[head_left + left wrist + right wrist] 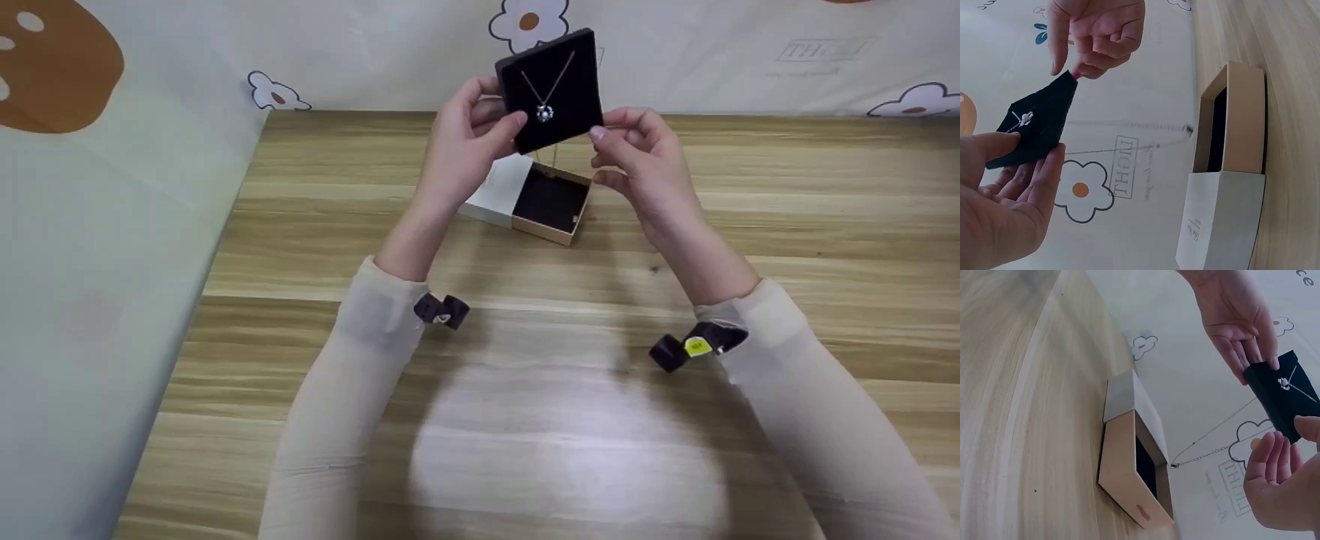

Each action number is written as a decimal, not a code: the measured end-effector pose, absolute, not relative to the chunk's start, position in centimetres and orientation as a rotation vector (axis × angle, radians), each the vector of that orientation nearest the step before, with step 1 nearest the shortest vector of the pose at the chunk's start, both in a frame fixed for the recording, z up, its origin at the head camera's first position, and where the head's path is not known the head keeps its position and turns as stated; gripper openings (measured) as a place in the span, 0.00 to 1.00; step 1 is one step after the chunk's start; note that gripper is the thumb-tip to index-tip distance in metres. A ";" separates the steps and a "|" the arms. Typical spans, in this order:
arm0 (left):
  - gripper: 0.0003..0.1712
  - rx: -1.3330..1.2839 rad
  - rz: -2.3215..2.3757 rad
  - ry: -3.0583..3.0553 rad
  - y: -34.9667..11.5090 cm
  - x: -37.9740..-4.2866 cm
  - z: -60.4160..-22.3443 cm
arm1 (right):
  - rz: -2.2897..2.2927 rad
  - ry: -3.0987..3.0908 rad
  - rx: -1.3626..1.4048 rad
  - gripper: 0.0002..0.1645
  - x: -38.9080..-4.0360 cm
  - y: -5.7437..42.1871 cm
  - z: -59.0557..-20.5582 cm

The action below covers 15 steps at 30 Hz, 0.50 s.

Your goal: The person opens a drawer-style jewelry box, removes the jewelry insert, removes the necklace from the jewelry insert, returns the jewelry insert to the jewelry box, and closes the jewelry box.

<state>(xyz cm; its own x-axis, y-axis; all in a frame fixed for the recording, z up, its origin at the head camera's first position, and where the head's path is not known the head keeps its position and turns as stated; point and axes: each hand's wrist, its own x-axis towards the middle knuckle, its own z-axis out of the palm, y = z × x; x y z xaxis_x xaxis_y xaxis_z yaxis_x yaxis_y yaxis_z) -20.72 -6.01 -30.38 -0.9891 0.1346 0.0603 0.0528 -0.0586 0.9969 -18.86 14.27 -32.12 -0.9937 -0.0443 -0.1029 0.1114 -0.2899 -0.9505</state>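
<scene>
Raised over the far part of the table is a black necklace pad (574, 101), tilted, with a silver necklace (545, 112) on its face. The pendant is a small sparkling flower shape. My left hand (461, 146) grips the pad's left side, thumb on the front and fingers behind. At the pad's lower right corner, my right hand (656, 161) pinches the edge between thumb and forefinger. The necklace's chain (1211, 453) hangs below the pad in a long loop. Under it stands a jewellery box (541, 231), its tan drawer half out of a white sleeve (499, 187).
The box rests on a wood-grain table (315, 375), near its far edge. Behind rises a pale wall covering (405, 52) with flower prints. Dark wrist cameras sit on both cuffs. The drawer's inside is black.
</scene>
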 end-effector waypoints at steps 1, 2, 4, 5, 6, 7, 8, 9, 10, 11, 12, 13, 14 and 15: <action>0.15 0.206 2.245 2.112 -6.0 -20.7 -30.3 | -2.457 1.818 0.066 0.11 -18.9 14.3 -32.1; 0.14 0.203 2.253 2.111 -6.0 -20.7 -30.3 | -2.464 1.830 0.043 0.09 -18.8 14.3 -32.0; 0.14 0.201 2.264 2.117 -6.0 -20.6 -30.2 | -2.471 1.877 0.005 0.07 -18.8 14.3 -31.9; 0.13 0.200 2.270 2.119 -6.0 -20.6 -30.2 | -2.485 1.884 -0.008 0.06 -18.8 14.2 -31.8; 0.13 0.201 2.275 2.121 -6.0 -20.6 -30.1 | -2.498 1.886 -0.019 0.06 -18.8 14.2 -31.8; 0.13 0.205 2.277 2.127 -6.0 -20.5 -30.1 | -2.505 1.889 -0.035 0.06 -18.7 14.1 -31.7; 0.13 0.211 2.279 2.132 -6.0 -20.5 -30.1 | -2.511 1.888 -0.053 0.06 -18.7 14.1 -31.7; 0.13 0.216 2.279 2.133 -6.0 -20.5 -30.1 | -2.514 1.884 -0.075 0.05 -18.7 14.1 -31.7; 0.13 0.220 2.278 2.130 -5.9 -20.4 -30.0 | -2.516 1.876 -0.098 0.06 -18.7 14.0 -31.7; 0.13 0.225 2.272 2.133 -5.9 -20.4 -30.0 | -2.520 1.859 -0.120 0.07 -18.7 14.0 -31.7; 0.13 0.228 2.264 2.135 -5.9 -20.4 -30.0 | -2.512 1.860 -0.145 0.08 -18.7 13.9 -31.7; 0.13 0.232 2.254 2.138 -5.9 -20.4 -30.0 | -2.506 1.861 -0.168 0.10 -18.7 13.9 -31.7; 0.13 0.235 2.244 2.138 -5.8 -20.4 -29.9 | -2.504 1.858 -0.182 0.11 -18.7 13.9 -31.7; 0.13 0.237 2.236 2.135 -5.8 -20.3 -29.9 | -2.506 1.850 -0.192 0.12 -18.7 13.8 -31.7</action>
<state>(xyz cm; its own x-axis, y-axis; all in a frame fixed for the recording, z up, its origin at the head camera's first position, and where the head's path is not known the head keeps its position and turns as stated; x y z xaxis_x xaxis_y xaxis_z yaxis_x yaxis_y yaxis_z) -20.34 -5.79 -29.88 -0.9875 0.1350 0.0817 0.0754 -0.0513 0.9958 -18.68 13.84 -31.71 -0.9922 -0.0898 0.0862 -0.0559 -0.2970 -0.9532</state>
